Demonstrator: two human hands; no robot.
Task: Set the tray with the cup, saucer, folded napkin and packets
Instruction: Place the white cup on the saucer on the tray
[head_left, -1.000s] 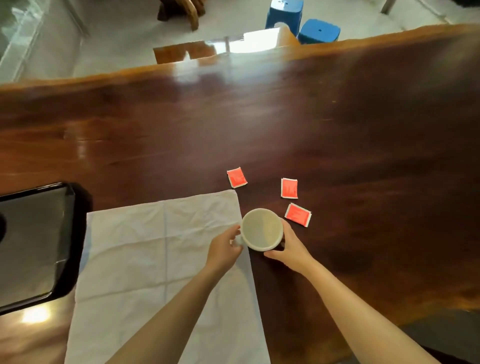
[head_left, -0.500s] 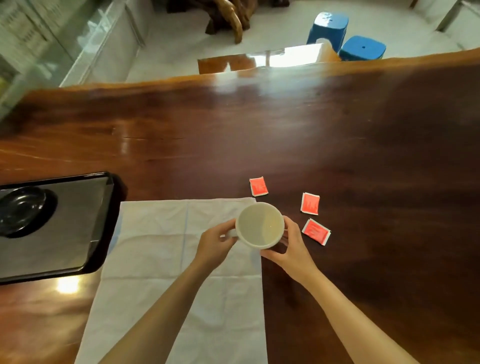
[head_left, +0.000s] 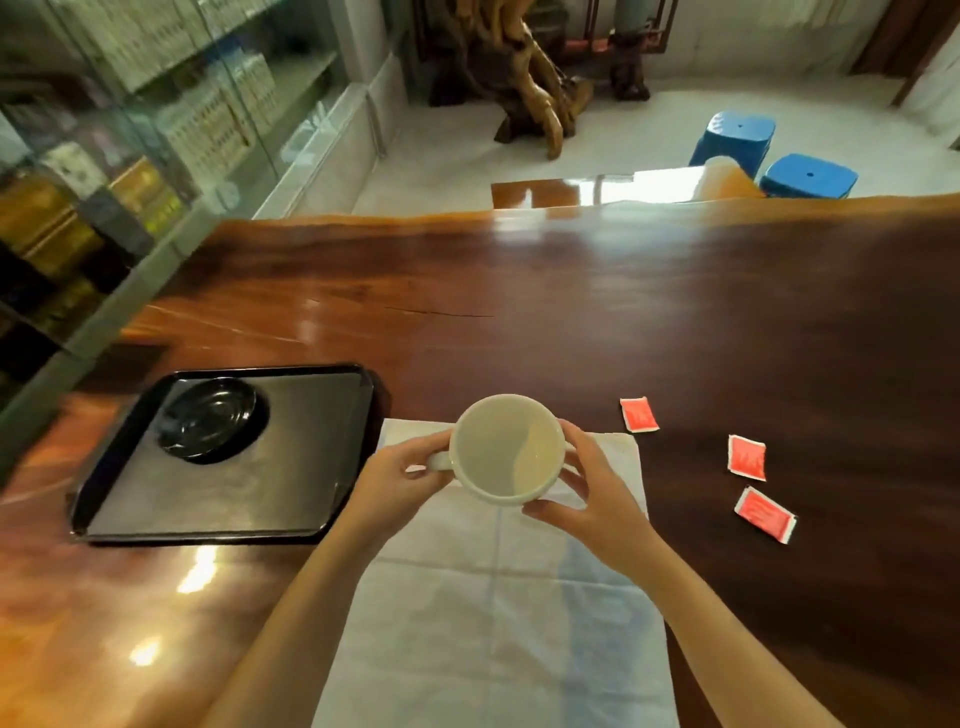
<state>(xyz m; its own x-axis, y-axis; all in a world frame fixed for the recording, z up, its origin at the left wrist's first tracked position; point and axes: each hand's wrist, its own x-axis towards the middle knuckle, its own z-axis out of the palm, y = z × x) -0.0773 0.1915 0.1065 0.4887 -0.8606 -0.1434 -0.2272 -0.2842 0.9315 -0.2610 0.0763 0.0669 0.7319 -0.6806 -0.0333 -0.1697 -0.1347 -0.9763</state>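
A white cup (head_left: 506, 447) hangs above the far end of the unfolded white napkin (head_left: 498, 613), held by both hands. My left hand (head_left: 402, 470) pinches its handle on the left; my right hand (head_left: 589, 486) cups its right side and bottom. The cup looks empty inside. To the left lies a black tray (head_left: 311, 478) with a black saucer (head_left: 208, 418) on its far left part. Three red packets lie on the table to the right: one (head_left: 639, 414) nearest the napkin, one (head_left: 747, 457) further right, one (head_left: 764, 514) closest to me.
The dark wooden table (head_left: 571, 312) stretches far ahead and to the right. Two blue stools (head_left: 808, 176) and a carved wooden root stand on the floor beyond it. A glass cabinet with boxes lines the left side.
The cup has risen off the table and moved left over the napkin's far end, held by both hands. My view has swung left, bringing the whole tray and saucer into sight.
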